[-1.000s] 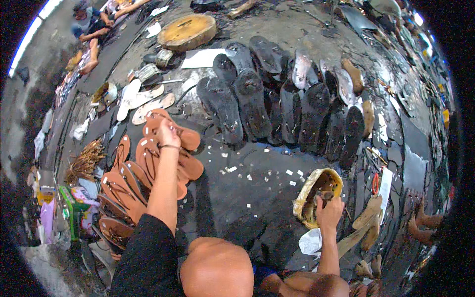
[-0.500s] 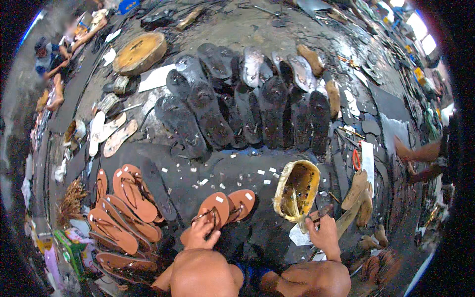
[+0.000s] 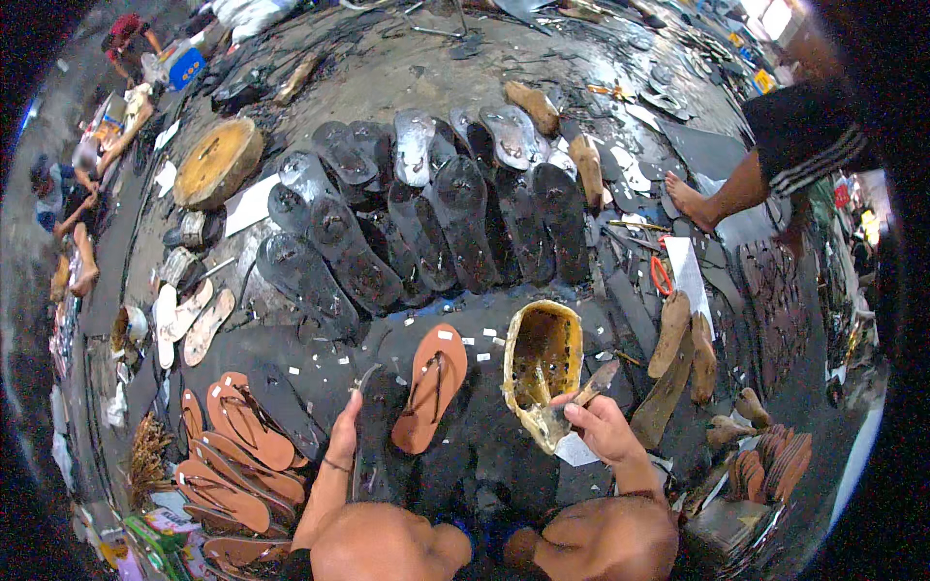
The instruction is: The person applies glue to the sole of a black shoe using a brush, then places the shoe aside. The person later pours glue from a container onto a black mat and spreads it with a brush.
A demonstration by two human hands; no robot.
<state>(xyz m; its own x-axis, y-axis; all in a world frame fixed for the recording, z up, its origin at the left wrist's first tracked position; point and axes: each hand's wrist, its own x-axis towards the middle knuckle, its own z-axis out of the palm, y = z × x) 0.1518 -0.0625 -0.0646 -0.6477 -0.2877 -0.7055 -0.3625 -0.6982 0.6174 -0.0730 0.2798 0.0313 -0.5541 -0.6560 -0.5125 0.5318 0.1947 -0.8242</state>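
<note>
Brown thong sandals with dark straps and small white labels (image 3: 248,428) are heaped, overlapping, on the ground at the left. Just right of them the bare left hand (image 3: 341,432) is held upright, a dark band worn at its wrist; its fingertips are set against the edge of a long, dark, foot-shaped piece (image 3: 381,418), though how far they are closed, or whether it is gripped, cannot be told. Beside that, between the two hands, a single brown sandal with a white label (image 3: 432,389) is seen strap side up. Beyond it, black foot-shaped pieces (image 3: 463,205) are lined up, some overlapped. Farther right is placed a deep, yellowed, crusted container with rounded corners (image 3: 570,341). At its near right side a worn, brownish, flat tool (image 3: 595,382) is pinched by the right hand (image 3: 608,428), thumb and curled fingers closed. Near the right edge, brown, ridged, sole-shaped pieces (image 3: 781,463) are stacked.
</note>
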